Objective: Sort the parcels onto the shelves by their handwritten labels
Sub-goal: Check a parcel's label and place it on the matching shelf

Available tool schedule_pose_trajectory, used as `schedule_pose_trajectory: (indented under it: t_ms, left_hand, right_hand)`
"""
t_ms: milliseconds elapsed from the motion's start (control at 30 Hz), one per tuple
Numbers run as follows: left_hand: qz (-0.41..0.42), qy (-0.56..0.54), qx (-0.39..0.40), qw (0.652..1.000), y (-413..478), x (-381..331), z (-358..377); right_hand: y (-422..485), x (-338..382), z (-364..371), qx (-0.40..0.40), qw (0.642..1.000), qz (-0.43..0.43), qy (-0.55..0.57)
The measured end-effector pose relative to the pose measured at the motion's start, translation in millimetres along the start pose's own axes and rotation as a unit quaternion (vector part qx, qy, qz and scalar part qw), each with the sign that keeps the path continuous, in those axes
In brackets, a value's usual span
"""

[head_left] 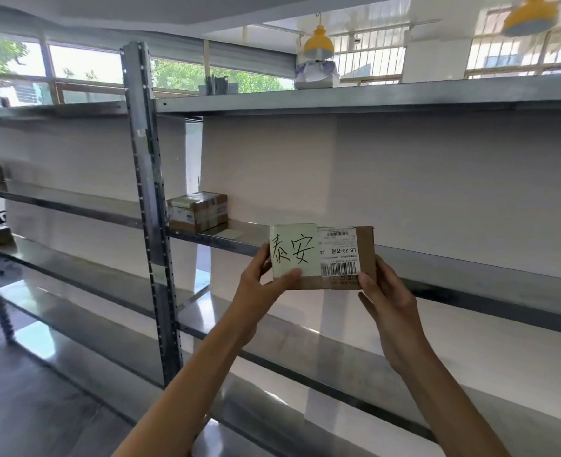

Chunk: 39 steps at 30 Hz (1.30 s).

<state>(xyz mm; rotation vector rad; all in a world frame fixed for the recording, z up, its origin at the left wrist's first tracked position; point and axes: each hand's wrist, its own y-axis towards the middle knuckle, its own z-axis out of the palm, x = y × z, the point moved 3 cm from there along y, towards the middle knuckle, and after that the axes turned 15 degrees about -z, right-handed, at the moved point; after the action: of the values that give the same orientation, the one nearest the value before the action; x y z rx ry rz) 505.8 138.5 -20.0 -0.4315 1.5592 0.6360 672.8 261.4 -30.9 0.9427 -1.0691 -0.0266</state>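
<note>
Left hand, centre frame: bare, slender-fingered. Left forearm: bare along its whole visible length, down to the bottom edge. Right hand, right of centre: bare. Right forearm: bare, slim, down to lower right.

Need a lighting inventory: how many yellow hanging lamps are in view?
2. One yellow lamp hangs above the white bag on the top shelf; the second lamp at upper right, partly cropped. Others may be hidden.

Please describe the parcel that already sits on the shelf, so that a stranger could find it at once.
Find the grey metal upright post of the rack. Just right of it, on the shelf, stands a taped cardboard parcel. Unlike the held parcel, it shows no large handwritten characters.
</note>
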Motion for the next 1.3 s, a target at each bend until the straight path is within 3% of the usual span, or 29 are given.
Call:
schedule_pose_trajectory:
  t_ms: [367, 1067, 1300]
  left_hand:
    - [-0.032, 0.015, -0.01, 0.999, 8.1, 22.3, -85.7]
    - [-0.064, -0.041, -0.043, 0.996, 115.9, 27.0, -119.1]
    - [-0.055, -0.035, -0.014, 0.998, 144.8, 25.7, -132.6]
  right_hand:
    - [-8.4, -41.6, 83.5, -0.016, 0.999, 0.03, 0.013]
    - [86.5, -131.8, 121.2, 0.017, 0.997, 0.03, 0.068]
    - [110.7, -147.5, 130.5, 0.002, 0.998, 0.024, 0.057]
